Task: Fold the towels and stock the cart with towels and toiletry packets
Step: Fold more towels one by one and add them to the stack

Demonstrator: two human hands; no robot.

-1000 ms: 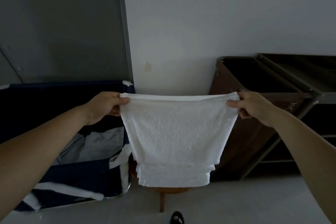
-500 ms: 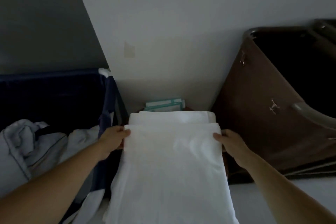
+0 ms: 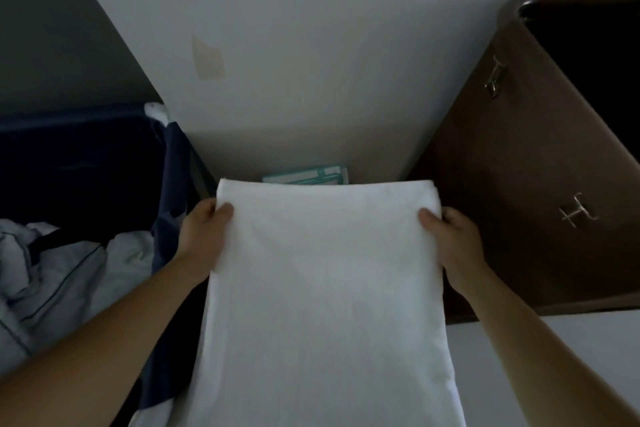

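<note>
Pinching the white terry-cloth towel (image 3: 325,288) at its two side edges, the left hand (image 3: 204,239) and right hand (image 3: 457,246) sit level near its far end, thumbs on top. The towel's long axis runs straight away from the person toward the wall (image 3: 311,45), its far fold overlapping flat teal toiletry packets (image 3: 304,176). The brown fabric cart bin (image 3: 519,184) stands to the right, so the right hand is probably nearer for stocking.

Dim, flat grey-blue light, source not visible. White towel (image 3: 325,288) is brightest, its texture smeared soft. Left of towel, navy hamper (image 3: 79,166) interior is near black. Right of towel, brown bin (image 3: 502,184) mouth is crushed black, with faint glints on its metal clips (image 3: 575,215). Soft shadow on wall (image 3: 311,45) just above towel. Wide-angle lens slants wall edges.
</note>
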